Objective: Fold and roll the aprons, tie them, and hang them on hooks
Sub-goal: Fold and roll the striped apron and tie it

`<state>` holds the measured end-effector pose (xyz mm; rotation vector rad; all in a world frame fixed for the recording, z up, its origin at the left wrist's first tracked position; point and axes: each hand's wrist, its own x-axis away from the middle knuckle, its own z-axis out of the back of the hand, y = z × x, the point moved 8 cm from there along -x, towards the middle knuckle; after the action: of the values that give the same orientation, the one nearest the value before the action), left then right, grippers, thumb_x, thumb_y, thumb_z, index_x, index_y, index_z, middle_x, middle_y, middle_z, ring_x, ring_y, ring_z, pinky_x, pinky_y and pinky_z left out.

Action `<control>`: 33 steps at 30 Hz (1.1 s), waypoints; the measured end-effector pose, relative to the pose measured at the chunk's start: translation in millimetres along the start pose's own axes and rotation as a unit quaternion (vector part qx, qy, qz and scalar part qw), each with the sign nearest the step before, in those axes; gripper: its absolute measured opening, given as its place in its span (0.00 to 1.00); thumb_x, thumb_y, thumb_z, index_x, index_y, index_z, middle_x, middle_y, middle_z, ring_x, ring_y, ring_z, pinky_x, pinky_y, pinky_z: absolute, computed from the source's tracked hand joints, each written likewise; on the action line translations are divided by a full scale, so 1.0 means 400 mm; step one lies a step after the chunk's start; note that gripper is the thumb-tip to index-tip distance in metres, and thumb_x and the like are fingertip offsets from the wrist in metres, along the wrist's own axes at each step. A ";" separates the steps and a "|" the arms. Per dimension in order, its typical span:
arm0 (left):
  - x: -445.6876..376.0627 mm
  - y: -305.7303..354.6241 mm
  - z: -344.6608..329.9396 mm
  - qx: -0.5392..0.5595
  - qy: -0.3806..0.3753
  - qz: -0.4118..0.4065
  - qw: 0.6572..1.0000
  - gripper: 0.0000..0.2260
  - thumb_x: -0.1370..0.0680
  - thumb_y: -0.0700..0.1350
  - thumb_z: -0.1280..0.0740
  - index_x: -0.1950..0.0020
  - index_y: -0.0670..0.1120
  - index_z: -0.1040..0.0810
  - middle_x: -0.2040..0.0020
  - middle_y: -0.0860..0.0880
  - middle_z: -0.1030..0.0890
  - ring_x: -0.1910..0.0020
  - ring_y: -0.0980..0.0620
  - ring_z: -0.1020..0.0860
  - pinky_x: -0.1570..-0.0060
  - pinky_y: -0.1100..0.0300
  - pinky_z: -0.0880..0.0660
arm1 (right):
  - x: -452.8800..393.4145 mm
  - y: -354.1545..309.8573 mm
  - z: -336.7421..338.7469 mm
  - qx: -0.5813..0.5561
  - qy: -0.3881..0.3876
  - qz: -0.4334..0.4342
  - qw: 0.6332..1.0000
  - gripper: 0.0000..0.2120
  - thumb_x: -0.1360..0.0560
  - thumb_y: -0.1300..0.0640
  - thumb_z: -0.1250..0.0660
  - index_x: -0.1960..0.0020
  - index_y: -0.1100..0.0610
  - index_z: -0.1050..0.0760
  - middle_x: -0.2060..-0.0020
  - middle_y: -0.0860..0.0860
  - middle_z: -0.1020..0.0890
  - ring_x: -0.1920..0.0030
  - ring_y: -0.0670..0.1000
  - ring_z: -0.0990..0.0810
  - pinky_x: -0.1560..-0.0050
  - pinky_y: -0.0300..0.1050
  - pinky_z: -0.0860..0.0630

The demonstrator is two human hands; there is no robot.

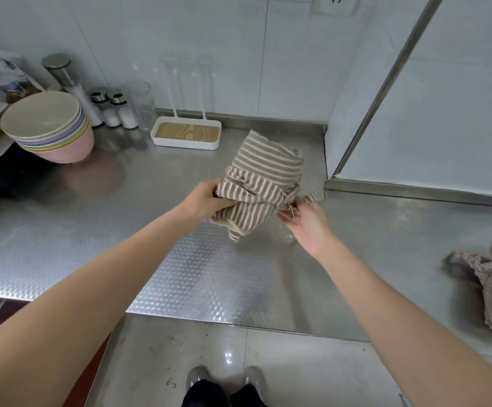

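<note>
My left hand (202,201) grips the rolled striped apron (261,183) mid-frame, steadying it — right hand (305,220), fingers spread, touches the tie (312,197) for knotting.

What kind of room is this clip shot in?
Most likely a kitchen, perhaps a commercial one: a stainless steel counter against white walls, a stack of pastel bowls, and salt-style shakers at the back. The left hand grips a striped apron.
</note>
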<state>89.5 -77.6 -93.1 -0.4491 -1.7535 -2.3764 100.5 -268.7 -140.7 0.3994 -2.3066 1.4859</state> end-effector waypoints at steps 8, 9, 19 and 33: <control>-0.023 -0.120 -0.010 -0.216 0.056 0.124 0.967 0.16 0.26 0.48 0.30 0.46 0.36 0.22 0.49 0.38 0.19 0.47 0.42 0.21 0.51 0.55 0.27 | 0.079 0.013 -0.205 0.640 -0.134 0.363 0.664 0.10 0.27 0.64 0.41 0.52 0.67 0.23 0.49 0.59 0.23 0.45 0.59 0.27 0.40 0.48 0.31; -0.017 -0.113 -0.025 -0.257 0.037 0.118 0.958 0.16 0.26 0.49 0.30 0.47 0.37 0.22 0.48 0.38 0.19 0.46 0.41 0.22 0.51 0.55 0.28 | 0.088 0.018 -0.220 0.663 -0.136 0.381 0.630 0.13 0.28 0.62 0.43 0.51 0.67 0.22 0.49 0.59 0.22 0.45 0.60 0.26 0.43 0.54 0.29; 0.029 -0.244 -0.122 -0.152 -0.070 0.165 0.972 0.12 0.25 0.45 0.31 0.48 0.38 0.22 0.55 0.42 0.23 0.55 0.48 0.25 0.55 0.56 0.26 | 0.001 0.132 -0.204 0.590 -0.174 0.172 0.769 0.21 0.25 0.56 0.44 0.77 0.48 0.34 0.55 0.55 0.16 0.48 0.56 0.20 0.42 0.46 0.30; -0.003 -0.273 -0.036 0.085 -0.028 0.167 0.982 0.13 0.21 0.31 0.41 0.62 0.40 0.22 0.70 0.48 0.22 0.72 0.57 0.28 0.74 0.70 0.32 | 0.037 0.081 -0.141 0.534 -0.175 0.170 0.809 0.24 0.20 0.59 0.43 0.75 0.52 0.36 0.71 0.48 0.25 0.59 0.49 0.24 0.56 0.34 0.34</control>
<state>56.0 -58.2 -196.3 -0.7267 -1.7271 -1.9864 82.0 -204.6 -139.0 0.5809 -1.5309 3.0503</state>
